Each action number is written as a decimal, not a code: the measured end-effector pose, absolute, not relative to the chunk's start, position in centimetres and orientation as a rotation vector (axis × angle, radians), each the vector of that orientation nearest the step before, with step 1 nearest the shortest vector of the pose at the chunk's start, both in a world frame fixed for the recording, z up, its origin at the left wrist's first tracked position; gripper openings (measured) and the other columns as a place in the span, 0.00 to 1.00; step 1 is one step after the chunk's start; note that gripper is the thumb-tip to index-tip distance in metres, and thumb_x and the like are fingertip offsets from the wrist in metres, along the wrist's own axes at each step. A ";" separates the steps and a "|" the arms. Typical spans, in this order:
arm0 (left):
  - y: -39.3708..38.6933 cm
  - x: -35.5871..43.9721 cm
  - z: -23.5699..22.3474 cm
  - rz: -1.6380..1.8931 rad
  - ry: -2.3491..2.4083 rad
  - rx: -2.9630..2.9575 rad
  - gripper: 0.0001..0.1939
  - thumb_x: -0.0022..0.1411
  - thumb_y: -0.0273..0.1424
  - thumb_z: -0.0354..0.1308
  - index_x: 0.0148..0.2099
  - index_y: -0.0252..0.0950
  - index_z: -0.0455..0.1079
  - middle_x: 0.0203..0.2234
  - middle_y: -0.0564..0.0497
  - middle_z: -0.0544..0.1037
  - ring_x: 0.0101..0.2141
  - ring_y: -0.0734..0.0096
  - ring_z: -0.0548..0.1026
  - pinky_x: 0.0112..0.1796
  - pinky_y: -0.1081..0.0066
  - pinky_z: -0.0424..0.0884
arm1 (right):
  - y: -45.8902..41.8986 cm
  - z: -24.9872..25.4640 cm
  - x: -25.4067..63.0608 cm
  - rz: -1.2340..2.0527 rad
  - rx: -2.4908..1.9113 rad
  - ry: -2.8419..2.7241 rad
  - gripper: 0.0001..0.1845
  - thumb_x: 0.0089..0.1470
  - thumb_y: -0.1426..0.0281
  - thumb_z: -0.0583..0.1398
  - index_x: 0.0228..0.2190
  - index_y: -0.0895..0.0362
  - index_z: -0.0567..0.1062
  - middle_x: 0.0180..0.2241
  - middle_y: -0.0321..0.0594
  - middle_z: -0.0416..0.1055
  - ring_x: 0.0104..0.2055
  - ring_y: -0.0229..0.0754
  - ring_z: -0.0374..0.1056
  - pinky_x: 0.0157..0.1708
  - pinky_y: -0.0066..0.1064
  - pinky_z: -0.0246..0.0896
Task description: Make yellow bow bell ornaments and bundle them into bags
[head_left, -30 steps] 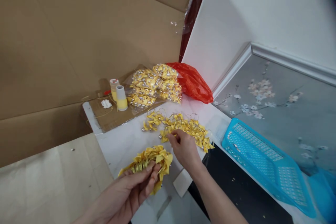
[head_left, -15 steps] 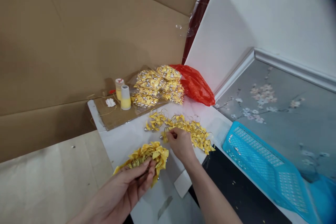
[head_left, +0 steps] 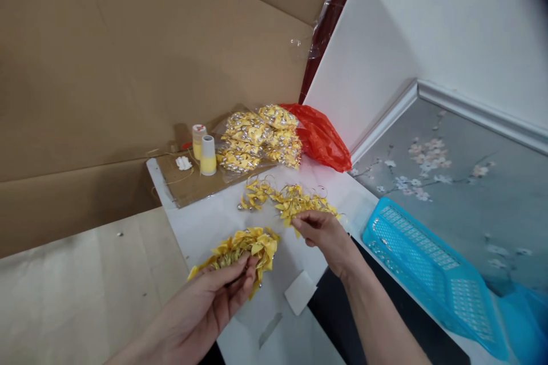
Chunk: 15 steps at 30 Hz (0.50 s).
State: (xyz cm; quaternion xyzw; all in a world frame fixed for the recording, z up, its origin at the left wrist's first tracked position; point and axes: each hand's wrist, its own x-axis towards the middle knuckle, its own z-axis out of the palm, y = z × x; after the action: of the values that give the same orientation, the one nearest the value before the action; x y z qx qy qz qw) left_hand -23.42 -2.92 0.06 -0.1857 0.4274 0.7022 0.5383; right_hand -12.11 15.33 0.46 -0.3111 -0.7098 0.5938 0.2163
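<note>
My left hand (head_left: 214, 291) is closed round a thick bunch of yellow ribbon bows (head_left: 265, 245), strung side by side on thin loops, with small silver bells showing at the edge. To the right of it, my right hand (head_left: 325, 236) reaches over the loose pile of yellow ribbon bows (head_left: 295, 199) on the white surface. Its thumb and forefinger are pinched at the pile's near edge, where a bit of yellow ribbon shows under the fingertips. The hand covers part of the pile. A smaller cluster of bows with bells (head_left: 256, 194) lies just left of the pile.
Clear bags of yellow bows (head_left: 244, 137) stand at the back beside a red plastic bag (head_left: 323, 140). Two thread cones (head_left: 208, 157) sit on a cardboard piece (head_left: 184, 185). A blue basket (head_left: 428, 262) lies to the right, and a cardboard wall (head_left: 107, 68) rises behind.
My right hand has moved right, from the pile's left side to its near edge. The left hand keeps its hold on the bunch. The view has shifted slightly.
</note>
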 end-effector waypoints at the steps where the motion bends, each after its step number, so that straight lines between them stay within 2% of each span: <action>1: -2.9 -23.3 0.0 1.669 1.016 -0.438 0.09 0.60 0.14 0.57 0.38 0.22 0.78 0.34 0.36 0.82 0.27 0.69 0.81 0.29 0.75 0.81 | 15.3 0.5 -11.9 1.628 -0.856 -1.976 0.17 0.46 0.57 0.66 0.24 0.59 0.77 0.17 0.30 0.60 0.20 0.31 0.51 0.19 0.24 0.46; 7: -2.7 -23.1 0.2 1.653 1.011 -0.425 0.09 0.60 0.14 0.56 0.36 0.21 0.78 0.32 0.36 0.82 0.25 0.71 0.80 0.28 0.76 0.81 | 11.9 0.5 -10.3 1.360 -0.746 -2.030 0.06 0.50 0.66 0.64 0.28 0.55 0.81 0.27 0.38 0.74 0.28 0.38 0.64 0.29 0.29 0.58; 13: -2.5 -22.4 0.3 1.644 1.042 -0.380 0.13 0.61 0.13 0.53 0.30 0.23 0.78 0.25 0.41 0.80 0.21 0.74 0.78 0.23 0.78 0.78 | 6.6 -1.8 -10.7 0.615 -0.362 -2.183 0.12 0.62 0.75 0.56 0.37 0.56 0.80 0.31 0.42 0.75 0.33 0.43 0.67 0.32 0.31 0.65; 15: -2.6 -22.1 0.2 1.645 1.057 -0.362 0.14 0.61 0.13 0.54 0.28 0.24 0.78 0.25 0.42 0.80 0.22 0.73 0.77 0.24 0.77 0.78 | 6.1 -2.2 -10.9 0.515 -0.350 -2.214 0.12 0.62 0.75 0.55 0.37 0.58 0.79 0.30 0.43 0.75 0.32 0.44 0.67 0.30 0.32 0.66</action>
State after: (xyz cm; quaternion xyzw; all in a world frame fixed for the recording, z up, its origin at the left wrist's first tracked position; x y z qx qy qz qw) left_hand -22.13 -2.58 0.21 -0.1527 0.4456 0.6935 0.5452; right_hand -10.93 6.09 -2.17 -0.1388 -0.8787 0.2042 0.4086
